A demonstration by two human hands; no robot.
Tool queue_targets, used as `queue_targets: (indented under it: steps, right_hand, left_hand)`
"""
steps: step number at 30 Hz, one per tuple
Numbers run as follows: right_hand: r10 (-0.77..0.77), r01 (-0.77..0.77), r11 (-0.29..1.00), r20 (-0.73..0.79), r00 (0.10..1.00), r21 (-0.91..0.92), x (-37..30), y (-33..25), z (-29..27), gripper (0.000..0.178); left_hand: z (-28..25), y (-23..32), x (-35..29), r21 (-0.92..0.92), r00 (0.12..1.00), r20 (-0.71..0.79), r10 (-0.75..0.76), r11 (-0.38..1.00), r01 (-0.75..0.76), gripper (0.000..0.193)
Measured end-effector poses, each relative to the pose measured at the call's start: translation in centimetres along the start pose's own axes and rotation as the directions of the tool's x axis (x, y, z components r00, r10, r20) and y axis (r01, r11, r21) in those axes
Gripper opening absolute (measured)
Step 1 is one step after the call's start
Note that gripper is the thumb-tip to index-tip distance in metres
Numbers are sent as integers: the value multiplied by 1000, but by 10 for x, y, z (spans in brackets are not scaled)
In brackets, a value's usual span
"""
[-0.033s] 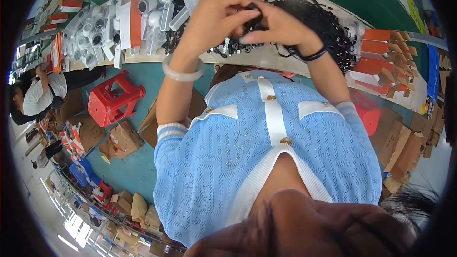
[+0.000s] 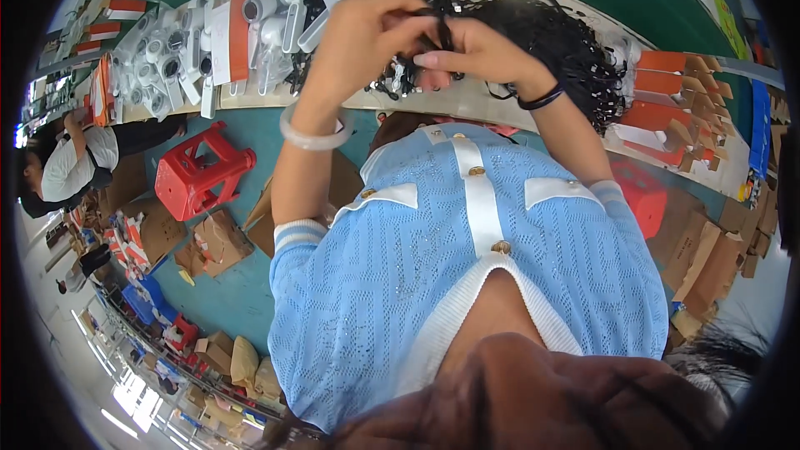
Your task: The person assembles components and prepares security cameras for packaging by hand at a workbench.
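My left hand (image 2: pixel 367 37), with a white bangle on its wrist, is raised over the bench edge. My right hand (image 2: pixel 475 50), a dark band at the wrist, meets it from the other side. Between them a short black cable (image 2: pixel 442 32) is gripped by the curled fingers of both; its ends are mostly hidden. Behind and under my hands lies a tangled heap of black cables (image 2: pixel 550 33) with small silvery plugs. Left of the heap are many white handheld devices (image 2: pixel 171 67) with long handles and round heads, some in clear plastic.
An orange-and-white box (image 2: pixel 229 42) stands among the white devices. Open orange-and-brown cartons (image 2: pixel 658 112) line the bench's right end. On the floor are a red stool (image 2: pixel 200 171) and cardboard boxes (image 2: pixel 212 246). Another person (image 2: pixel 79 162) is at the far left.
My right hand has shifted slightly left and its fingers have turned around the black cable. The cable has moved a little left with it; my left hand stays near the same spot.
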State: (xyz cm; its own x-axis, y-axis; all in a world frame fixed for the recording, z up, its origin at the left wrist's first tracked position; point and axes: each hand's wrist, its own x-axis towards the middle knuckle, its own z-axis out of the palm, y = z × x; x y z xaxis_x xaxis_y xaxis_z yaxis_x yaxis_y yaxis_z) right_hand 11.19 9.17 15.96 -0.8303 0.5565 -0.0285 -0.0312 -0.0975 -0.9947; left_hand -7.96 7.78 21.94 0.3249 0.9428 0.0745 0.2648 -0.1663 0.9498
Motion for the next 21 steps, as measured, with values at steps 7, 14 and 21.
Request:
queue_targets:
  steps: [7,14,21]
  right_hand:
    - [430,-437,870,-82,899,-227,-2,73,28,33]
    - [185,-178,751,-56,981,-636,24,115,37,31]
    - [78,-169,782,-174,982,-601,46,80,14,26]
  left_hand:
    - [6,-143,-77,623,887,-369,-276,635,457,14]
    - [28,-203,-100,666,861,-508,6,637,388,24]
    - [6,-172,-94,602,938,-347,9,768,216,19]
